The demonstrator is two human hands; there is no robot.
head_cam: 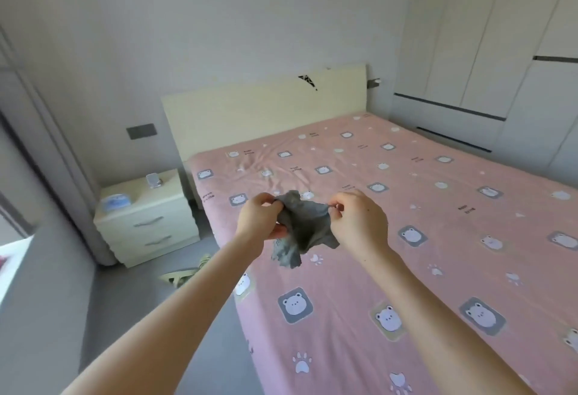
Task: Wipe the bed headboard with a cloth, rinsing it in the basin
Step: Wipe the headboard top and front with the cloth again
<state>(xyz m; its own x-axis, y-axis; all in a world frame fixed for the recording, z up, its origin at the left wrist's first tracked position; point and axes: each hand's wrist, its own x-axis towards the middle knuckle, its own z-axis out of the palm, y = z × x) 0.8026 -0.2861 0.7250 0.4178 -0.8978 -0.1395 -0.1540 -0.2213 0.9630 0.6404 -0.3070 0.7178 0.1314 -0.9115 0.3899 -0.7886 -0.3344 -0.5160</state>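
Both arms reach out over the near corner of the bed [406, 253], which has a pink sheet printed with bears. The left hand [258, 222] and the right hand [359, 225] each pinch an edge of a crumpled grey cloth [300, 228], holding it up between them above the sheet. Beyond stands the cream headboard [250, 113], with a pale nightstand [147, 219] beside the bed on the left.
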